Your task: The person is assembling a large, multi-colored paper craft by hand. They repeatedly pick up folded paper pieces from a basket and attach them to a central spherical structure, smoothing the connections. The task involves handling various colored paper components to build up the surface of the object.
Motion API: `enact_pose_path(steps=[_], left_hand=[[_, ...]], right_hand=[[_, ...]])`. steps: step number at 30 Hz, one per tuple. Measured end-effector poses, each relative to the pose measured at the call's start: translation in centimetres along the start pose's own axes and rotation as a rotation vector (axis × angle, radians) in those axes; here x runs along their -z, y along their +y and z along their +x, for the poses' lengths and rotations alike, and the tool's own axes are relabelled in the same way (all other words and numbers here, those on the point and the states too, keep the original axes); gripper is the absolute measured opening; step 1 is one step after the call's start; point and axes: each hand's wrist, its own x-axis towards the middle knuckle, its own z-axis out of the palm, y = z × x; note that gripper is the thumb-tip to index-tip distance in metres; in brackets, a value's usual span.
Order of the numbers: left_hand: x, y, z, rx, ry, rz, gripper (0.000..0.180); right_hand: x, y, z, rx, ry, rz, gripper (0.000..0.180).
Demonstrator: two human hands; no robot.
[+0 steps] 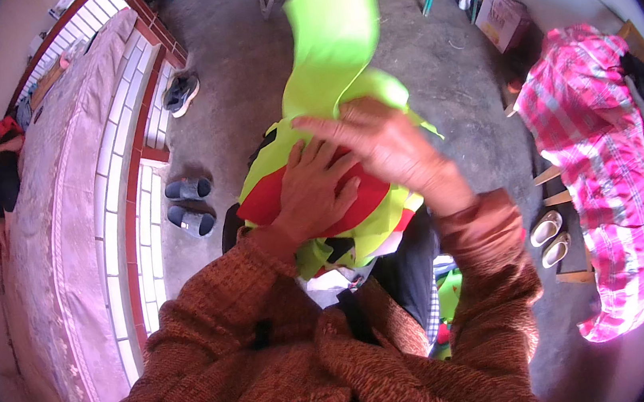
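Observation:
A pile of lime-yellow and red cloth (261,195) lies on my lap, with dark patches showing at its edges. My left hand (312,196) rests on the red part, fingers spread and flat. Just beyond and to the right, my right hand (391,144) is above the pile, one finger stretched toward the left. Motion blurs that hand, and whether its other fingers pinch the cloth is unclear. A lime-yellow cloth piece (336,22) stands up past the right hand, curved and blurred at its edge.
A bed with a pink cover (68,192) runs along the left. Slippers (192,219) and dark shoes (182,94) lie beside it. At the right, pink plaid cloth (599,167) drapes over furniture near pale clogs (547,230). A carton (502,18) stands at the back right.

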Motion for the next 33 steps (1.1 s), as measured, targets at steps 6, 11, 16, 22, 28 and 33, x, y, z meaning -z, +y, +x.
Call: enact_pose_path(steps=[6, 11, 16, 22, 28, 33], left_hand=[[0.6, -0.3, -2.4, 0.161, -0.138, -0.148, 0.037], [1.8, -0.2, -4.7, 0.022, 0.075, -0.092, 0.042], [3.0, -1.3, -8.2, 0.16, 0.337, -0.26, 0.028], [6.1, -4.5, -2.8, 0.177, 0.346, -0.215, 0.024], [1.9, -5.3, 0.7, -0.221, 0.025, -0.345, 0.04], [2.3, -5.1, 0.6, -0.076, -0.1, -0.221, 0.025]], right_hand=[[-7.4, -3.3, -4.6, -0.533, 0.14, 0.385, 0.064], [-7.8, -4.4, -6.7, -0.815, 0.319, 0.397, 0.067], [-7.8, -4.9, -6.9, -0.817, 0.252, 0.334, 0.056], [-8.6, -5.0, -7.7, -0.582, 0.276, 0.065, 0.032], [-9.2, -4.9, -7.6, -0.529, 0.289, 0.047, 0.03], [-9.1, -4.9, -8.1, -0.582, 0.287, 0.066, 0.027]])
